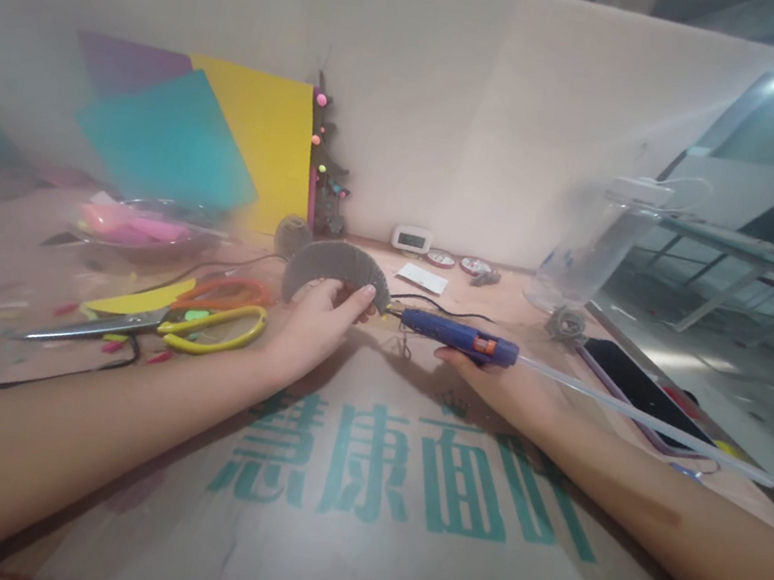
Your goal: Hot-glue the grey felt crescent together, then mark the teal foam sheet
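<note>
My left hand (323, 319) is closed on a grey-brown curved piece (335, 267), a crescent that looks wrapped in cord, and pinches it near its right end. In my right hand (468, 363) is a blue hot glue gun (458, 334), pointing left. Its nozzle meets or nearly meets the right tip of the crescent. A long clear glue stick (648, 415) sticks out of the gun's back end. My fingers behind the gun are mostly hidden. A thin loose strand (405, 345) hangs just below the nozzle.
Scissors with yellow handles (213, 330) and orange-handled scissors (223, 292) lie left among colourful scraps. Behind stand coloured sheets (251, 129), a plastic dish (145, 230) and a small clock (411, 239). At right are a clear jug (580, 243), a twine ball (566, 323) and a phone (643, 397).
</note>
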Demonstrator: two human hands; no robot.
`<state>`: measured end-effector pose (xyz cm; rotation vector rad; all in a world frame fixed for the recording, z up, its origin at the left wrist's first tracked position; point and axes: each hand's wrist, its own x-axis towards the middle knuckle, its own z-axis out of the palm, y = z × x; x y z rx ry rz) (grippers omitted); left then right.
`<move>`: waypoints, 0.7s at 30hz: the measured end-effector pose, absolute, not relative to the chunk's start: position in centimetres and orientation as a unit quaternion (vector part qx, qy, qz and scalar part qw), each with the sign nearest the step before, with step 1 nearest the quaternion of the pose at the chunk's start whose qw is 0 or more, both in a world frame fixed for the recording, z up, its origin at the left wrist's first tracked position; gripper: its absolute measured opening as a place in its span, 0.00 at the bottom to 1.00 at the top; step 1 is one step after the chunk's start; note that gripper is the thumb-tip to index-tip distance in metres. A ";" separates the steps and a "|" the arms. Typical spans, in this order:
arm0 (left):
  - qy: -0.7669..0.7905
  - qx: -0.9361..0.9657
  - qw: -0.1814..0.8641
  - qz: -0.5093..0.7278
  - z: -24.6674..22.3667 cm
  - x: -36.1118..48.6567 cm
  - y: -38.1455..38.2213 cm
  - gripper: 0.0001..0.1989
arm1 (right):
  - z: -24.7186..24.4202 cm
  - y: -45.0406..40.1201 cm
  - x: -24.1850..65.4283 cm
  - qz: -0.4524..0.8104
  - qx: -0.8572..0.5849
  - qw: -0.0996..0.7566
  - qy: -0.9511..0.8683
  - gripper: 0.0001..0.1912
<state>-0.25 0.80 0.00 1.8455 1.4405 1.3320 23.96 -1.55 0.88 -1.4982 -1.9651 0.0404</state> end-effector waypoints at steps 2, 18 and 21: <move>0.523 0.669 0.219 0.481 0.0 -0.2 0.8 0.21 | 0.6 -1.4 24.0 0.014 -0.578 0.331 -0.746 0.16; 0.521 0.674 0.220 0.475 0.1 -0.2 0.7 0.22 | 1.4 -1.8 23.8 0.029 -0.568 0.321 -0.757 0.15; 0.524 0.676 0.213 0.472 0.1 -0.2 0.7 0.22 | 1.2 -1.6 23.8 0.026 -0.568 0.321 -0.757 0.15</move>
